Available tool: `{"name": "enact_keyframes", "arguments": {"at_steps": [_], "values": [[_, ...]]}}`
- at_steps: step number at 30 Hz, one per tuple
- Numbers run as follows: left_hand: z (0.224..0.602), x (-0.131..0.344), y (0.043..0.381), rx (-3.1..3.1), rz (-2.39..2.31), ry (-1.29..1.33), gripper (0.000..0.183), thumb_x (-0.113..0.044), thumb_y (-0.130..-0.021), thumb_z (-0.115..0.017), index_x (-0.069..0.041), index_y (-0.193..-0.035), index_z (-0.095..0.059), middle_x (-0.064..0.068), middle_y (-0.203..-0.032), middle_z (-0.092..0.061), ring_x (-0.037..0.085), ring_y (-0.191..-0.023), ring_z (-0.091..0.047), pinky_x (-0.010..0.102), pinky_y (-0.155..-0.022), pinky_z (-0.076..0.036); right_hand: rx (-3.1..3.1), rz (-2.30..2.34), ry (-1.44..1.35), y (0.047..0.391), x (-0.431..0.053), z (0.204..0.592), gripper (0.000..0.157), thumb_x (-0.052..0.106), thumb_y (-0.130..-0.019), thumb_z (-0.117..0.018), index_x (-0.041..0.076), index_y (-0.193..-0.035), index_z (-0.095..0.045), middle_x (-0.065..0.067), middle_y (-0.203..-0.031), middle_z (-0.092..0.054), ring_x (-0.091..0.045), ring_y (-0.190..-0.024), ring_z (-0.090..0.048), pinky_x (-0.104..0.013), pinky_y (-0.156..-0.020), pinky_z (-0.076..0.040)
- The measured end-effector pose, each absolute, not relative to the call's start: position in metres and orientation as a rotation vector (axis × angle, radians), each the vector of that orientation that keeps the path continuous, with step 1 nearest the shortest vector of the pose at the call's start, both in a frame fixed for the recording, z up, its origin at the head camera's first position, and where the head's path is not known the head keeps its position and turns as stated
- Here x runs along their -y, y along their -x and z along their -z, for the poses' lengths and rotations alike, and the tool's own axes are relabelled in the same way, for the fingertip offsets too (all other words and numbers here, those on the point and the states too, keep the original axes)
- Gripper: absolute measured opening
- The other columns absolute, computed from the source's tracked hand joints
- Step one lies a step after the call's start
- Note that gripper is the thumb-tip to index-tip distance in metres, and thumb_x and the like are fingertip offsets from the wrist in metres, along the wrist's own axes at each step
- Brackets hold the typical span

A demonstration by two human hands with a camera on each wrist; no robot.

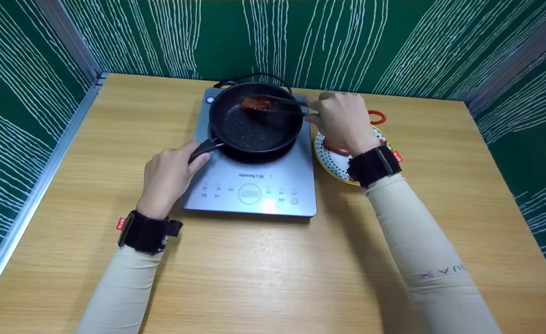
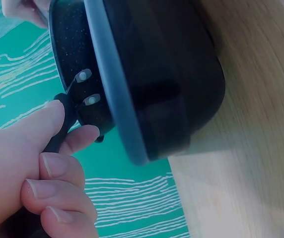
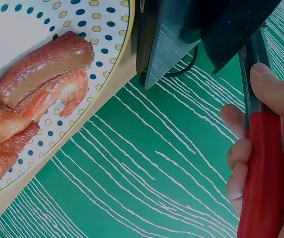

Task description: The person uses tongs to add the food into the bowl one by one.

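In the head view my left hand [image 1: 167, 178] grips the black handle [image 1: 205, 149] of a frying pan [image 1: 249, 135], thumb along its top. The pan sits on the induction cooker [image 1: 221, 197]. From the right, my right hand [image 1: 342, 118] reaches over, holding tongs [image 1: 287, 112]. The right wrist view shows their red grip [image 3: 263, 173] inside my curled fingers. The tips of the tongs are at a reddish-brown piece of meat [image 1: 255, 104] in the upper part of the pan; whether it touches the pan bottom, I cannot tell.
Right of the cooker, partly under my right wrist, stands a dotted plate [image 1: 330, 164] with a yellow rim. Browned meat [image 3: 47, 69] and a shrimp [image 3: 65, 94] lie on it. A black cord [image 1: 259, 74] runs behind the pan. Green patterned panels [image 1: 226, 41] enclose the wooden table [image 1: 254, 273].
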State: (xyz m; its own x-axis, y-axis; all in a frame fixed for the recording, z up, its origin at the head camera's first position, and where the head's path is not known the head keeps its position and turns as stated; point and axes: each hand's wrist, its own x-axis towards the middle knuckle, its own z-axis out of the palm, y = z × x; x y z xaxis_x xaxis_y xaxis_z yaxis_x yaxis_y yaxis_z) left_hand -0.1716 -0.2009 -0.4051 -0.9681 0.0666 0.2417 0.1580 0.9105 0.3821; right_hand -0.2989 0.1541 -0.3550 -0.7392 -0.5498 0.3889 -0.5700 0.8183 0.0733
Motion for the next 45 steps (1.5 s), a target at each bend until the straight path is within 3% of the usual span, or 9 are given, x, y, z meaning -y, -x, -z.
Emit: {"name": "enact_keyframes", "arguments": {"at_steps": [10,18,27,39,45], "values": [[0.405,0.2,0.172,2.857,0.6,0.178,0.027,-0.039,-0.106,-0.067,-0.013,-0.106,-0.065,0.009,-0.073,-0.055,0.031,-0.063,-0.053,0.037,-0.055,-0.028,2.635,-0.112,-0.831,0.289,-0.165,0.353,0.04,0.039,-0.101,-0.075,0.014,-0.132,-0.075,-0.011,-0.087,-0.069,-0.029,-0.065,-0.056,-0.041,-0.055,-0.042],[0.405,0.2,0.172,2.865,0.604,0.175,0.026,-0.04,-0.106,-0.067,-0.014,-0.109,-0.066,0.01,-0.075,-0.058,0.032,-0.065,-0.054,0.037,-0.056,-0.029,2.661,-0.286,-0.736,0.256,-0.218,0.343,0.046,0.041,-0.1,-0.075,0.016,-0.139,-0.072,-0.011,-0.095,-0.077,-0.027,-0.062,-0.061,-0.037,-0.052,-0.038],[0.407,0.206,0.169,2.846,0.592,0.172,0.027,-0.04,-0.106,-0.066,-0.013,-0.107,-0.065,0.01,-0.075,-0.06,0.032,-0.065,-0.057,0.039,-0.056,-0.031,2.745,-0.441,-0.546,0.218,-0.282,0.355,0.049,0.04,-0.097,-0.08,0.018,-0.14,-0.071,-0.013,-0.098,-0.074,-0.025,-0.068,-0.056,-0.038,-0.062,-0.036],[0.406,0.204,0.169,2.838,0.594,0.185,0.028,-0.041,-0.106,-0.066,-0.013,-0.107,-0.065,0.009,-0.075,-0.059,0.032,-0.065,-0.056,0.038,-0.056,-0.03,2.913,-0.467,-0.398,0.206,-0.318,0.369,0.052,0.043,-0.097,-0.079,0.016,-0.14,-0.07,-0.014,-0.095,-0.073,-0.028,-0.072,-0.054,-0.042,-0.064,-0.035],[0.404,0.202,0.17,2.845,0.589,0.187,0.028,-0.041,-0.106,-0.066,-0.014,-0.108,-0.066,0.01,-0.076,-0.061,0.032,-0.065,-0.056,0.039,-0.057,-0.031,3.018,-0.487,-0.342,0.206,-0.325,0.372,0.055,0.046,-0.096,-0.079,0.016,-0.141,-0.07,-0.02,-0.112,-0.076,-0.032,-0.086,-0.061,-0.045,-0.071,-0.037]]}}
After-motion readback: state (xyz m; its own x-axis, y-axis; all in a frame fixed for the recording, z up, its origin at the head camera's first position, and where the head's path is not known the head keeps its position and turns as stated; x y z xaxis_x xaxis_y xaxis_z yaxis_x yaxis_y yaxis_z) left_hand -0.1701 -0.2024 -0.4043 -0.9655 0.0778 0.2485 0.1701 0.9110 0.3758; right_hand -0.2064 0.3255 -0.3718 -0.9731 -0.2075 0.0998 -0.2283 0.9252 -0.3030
